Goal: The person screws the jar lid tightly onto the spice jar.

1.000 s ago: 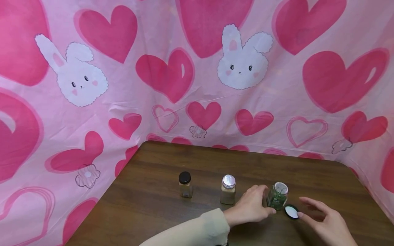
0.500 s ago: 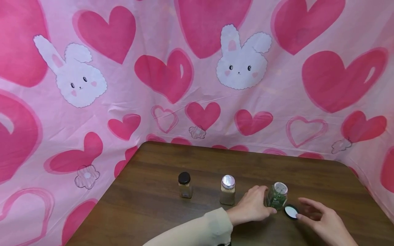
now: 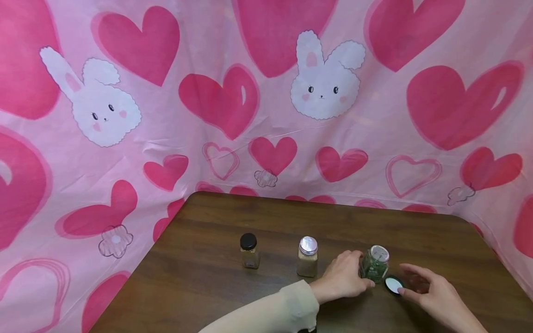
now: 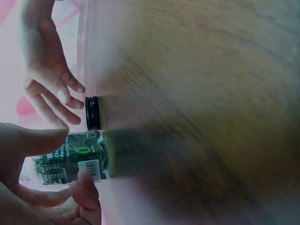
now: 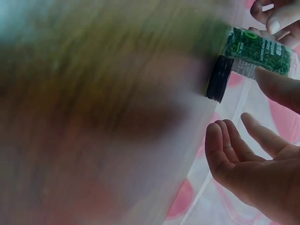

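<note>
A clear glass spice jar (image 3: 375,267) of green dried herbs stands on the wooden table with a pale covering over its mouth. My left hand (image 3: 342,276) grips it, thumb on one side and fingers on the other, as the left wrist view shows. Just right of the jar lies its black lid (image 3: 393,285), white inside facing up; the left wrist view shows the lid's (image 4: 92,113) ribbed edge. My right hand (image 3: 435,296) is beside the lid, fingers loosely bent and spread, thumb tip right at the lid's edge in the head view.
Left of my left hand stands a jar (image 3: 307,259) of beige powder with a silvery top. Farther left is a smaller spice jar (image 3: 250,253) with a black cap. Pink heart-and-bunny cloth (image 3: 233,101) hangs behind the brown table (image 3: 200,273).
My right hand has shifted slightly left, its thumb staying close to the lid's edge. My left hand keeps its hold on the herb jar, and the jars stay where they were.
</note>
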Motion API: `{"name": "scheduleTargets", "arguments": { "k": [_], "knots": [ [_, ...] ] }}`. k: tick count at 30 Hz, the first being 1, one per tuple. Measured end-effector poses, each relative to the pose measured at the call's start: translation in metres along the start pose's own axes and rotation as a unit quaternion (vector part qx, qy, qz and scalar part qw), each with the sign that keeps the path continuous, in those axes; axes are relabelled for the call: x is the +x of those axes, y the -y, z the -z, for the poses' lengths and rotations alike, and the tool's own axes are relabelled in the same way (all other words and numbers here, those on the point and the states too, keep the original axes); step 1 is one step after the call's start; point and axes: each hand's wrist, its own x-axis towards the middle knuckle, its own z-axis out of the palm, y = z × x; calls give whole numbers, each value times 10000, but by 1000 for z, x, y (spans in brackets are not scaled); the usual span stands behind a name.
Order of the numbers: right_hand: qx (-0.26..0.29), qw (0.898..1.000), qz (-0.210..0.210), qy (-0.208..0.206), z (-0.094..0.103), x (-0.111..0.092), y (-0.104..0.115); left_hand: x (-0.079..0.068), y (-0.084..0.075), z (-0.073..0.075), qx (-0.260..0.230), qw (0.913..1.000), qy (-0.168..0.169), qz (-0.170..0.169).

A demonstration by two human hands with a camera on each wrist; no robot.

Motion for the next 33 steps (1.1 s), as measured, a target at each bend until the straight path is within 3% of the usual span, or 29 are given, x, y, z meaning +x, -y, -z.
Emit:
{"name": "scheduleTargets", "arguments": {
  "k": [7,21,33],
  "knots": [
    [-134,9994,79,305,0,5,-3,3,-2,-2,-33,10000,9,53],
    [-354,9969,542,457,-1,7,-3,6,-4,-6,124,9998,-17,135],
    [-562,9962,347,560,-1,11,-3,12,-3,-11,194,9996,-25,213]
  ]
}}
